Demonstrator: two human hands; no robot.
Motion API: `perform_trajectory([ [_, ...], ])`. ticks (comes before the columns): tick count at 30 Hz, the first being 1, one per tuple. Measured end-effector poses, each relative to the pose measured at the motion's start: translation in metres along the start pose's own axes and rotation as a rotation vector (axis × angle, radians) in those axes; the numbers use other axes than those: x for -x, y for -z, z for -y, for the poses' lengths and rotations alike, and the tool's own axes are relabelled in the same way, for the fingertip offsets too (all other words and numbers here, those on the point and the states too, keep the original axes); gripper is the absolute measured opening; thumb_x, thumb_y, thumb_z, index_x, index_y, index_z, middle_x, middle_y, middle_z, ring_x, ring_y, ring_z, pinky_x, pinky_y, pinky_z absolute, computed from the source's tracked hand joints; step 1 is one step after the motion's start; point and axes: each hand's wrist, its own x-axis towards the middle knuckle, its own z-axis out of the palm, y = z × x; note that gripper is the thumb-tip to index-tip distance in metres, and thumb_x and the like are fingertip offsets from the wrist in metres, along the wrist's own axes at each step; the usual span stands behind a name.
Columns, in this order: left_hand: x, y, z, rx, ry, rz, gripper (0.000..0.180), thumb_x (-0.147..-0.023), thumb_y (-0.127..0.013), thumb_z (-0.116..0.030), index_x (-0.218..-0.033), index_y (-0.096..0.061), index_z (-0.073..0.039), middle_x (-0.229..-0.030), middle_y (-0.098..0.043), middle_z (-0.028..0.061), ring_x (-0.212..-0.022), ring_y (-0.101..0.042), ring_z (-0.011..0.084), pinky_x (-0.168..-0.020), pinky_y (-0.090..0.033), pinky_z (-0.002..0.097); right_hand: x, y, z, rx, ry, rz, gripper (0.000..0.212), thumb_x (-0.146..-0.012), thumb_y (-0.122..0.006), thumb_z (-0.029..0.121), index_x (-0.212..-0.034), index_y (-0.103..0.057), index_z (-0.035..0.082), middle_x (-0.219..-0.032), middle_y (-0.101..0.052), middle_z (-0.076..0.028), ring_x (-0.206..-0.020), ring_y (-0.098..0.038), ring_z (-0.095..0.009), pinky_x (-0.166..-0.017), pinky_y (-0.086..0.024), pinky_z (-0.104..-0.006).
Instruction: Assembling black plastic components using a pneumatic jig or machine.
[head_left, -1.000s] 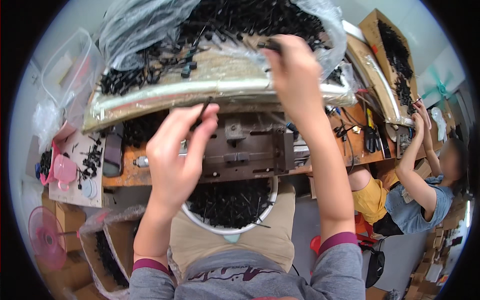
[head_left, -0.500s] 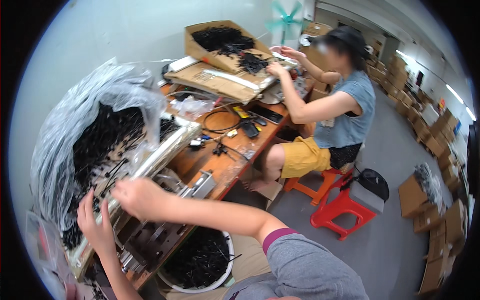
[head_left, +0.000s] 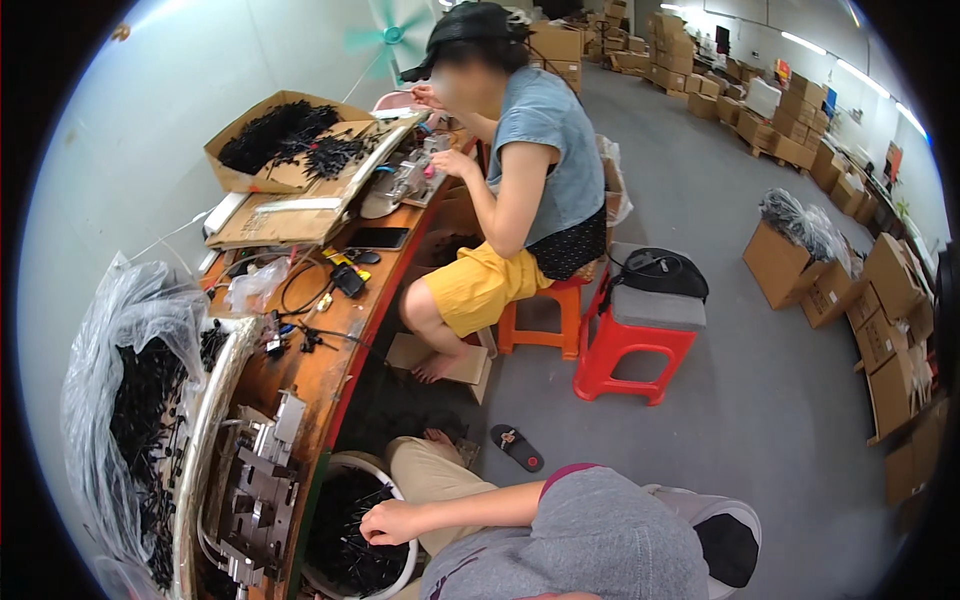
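My right hand (head_left: 392, 522) is over the near rim of a white bucket (head_left: 411, 560) full of thin black parts (head_left: 345, 560), its fingers curled downward and closed. Whatever they hold, if anything, is too small to make out. My left hand is out of view. Left of the bucket, on the wooden bench, stands a metal fixture (head_left: 262, 490) with clamps and blocks. Beyond it, a heap of black parts with thin stems (head_left: 150, 420) lies in a clear plastic bag (head_left: 90, 390) behind a wrapped, pale raised edge (head_left: 208, 420).
A co-worker (head_left: 550, 130) sits farther along the bench (head_left: 345, 320) at another metal fixture (head_left: 405, 175). Cables, a phone (head_left: 378, 238) and a cardboard box of black parts (head_left: 235, 180) lie there. A red stool (head_left: 635, 350) and a slipper (head_left: 517, 447) are on the floor.
My view has swung to the right. My right hand has moved from beside the bagged heap to the bucket, and my left hand has gone out of sight.
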Motion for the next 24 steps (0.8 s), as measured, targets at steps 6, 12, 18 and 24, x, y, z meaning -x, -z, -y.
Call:
perform_trajectory([
  [6, 0.005, -0.019, 0.018, -0.143, 0.073, -0.021, 0.047, -0.083, -0.072, -0.019, -0.122, -0.056, 0.002, -0.117, -0.055, 0.0239, -0.096, -0.06, 0.0342, -0.084, -0.049, 0.044, 0.014, 0.011, 0.009, -0.029, -0.032, 0.008, 0.009, -0.076, -0.065, 0.013, -0.076, -0.064, 0.004, -0.077, -0.065, -0.011, -0.076, -0.064, -0.03, -0.066, -0.05, -0.0411],
  [12, -0.019, -0.033, 0.159, -0.451, 0.212, -0.241, 0.053, -0.079, -0.073, -0.015, -0.126, -0.054, 0.0, -0.115, -0.061, 0.0198, -0.1, -0.06, 0.0354, -0.094, -0.045, 0.0409, 0.005, -0.003, 0.018, -0.082, 0.021, -0.004, 0.008, -0.072, -0.065, 0.012, -0.075, -0.067, 0.005, -0.074, -0.067, -0.012, -0.074, -0.066, -0.031, -0.066, -0.051, -0.0411],
  [18, -0.004, -0.024, 0.009, -0.182, 0.375, -0.013, 0.067, -0.076, -0.076, -0.024, -0.129, -0.049, 0.006, -0.128, -0.053, 0.0255, -0.121, -0.048, 0.0384, -0.104, -0.036, 0.0424, 0.045, -0.002, -0.015, -0.049, -0.114, -0.291, 0.011, -0.081, -0.066, 0.009, -0.091, -0.067, 0.006, -0.084, -0.064, -0.012, -0.081, -0.065, -0.028, -0.072, -0.053, -0.0374],
  [24, 0.006, -0.01, -0.047, 0.027, 0.312, 0.027, 0.056, -0.082, -0.066, -0.008, -0.134, -0.046, -0.005, -0.128, -0.047, 0.0177, -0.12, -0.045, 0.0343, -0.104, -0.036, 0.0412, 0.046, 0.042, 0.027, -0.001, -0.298, -0.435, 0.016, -0.083, -0.065, 0.001, -0.098, -0.066, 0.003, -0.087, -0.063, -0.009, -0.078, -0.062, -0.015, -0.064, -0.05, -0.0251],
])
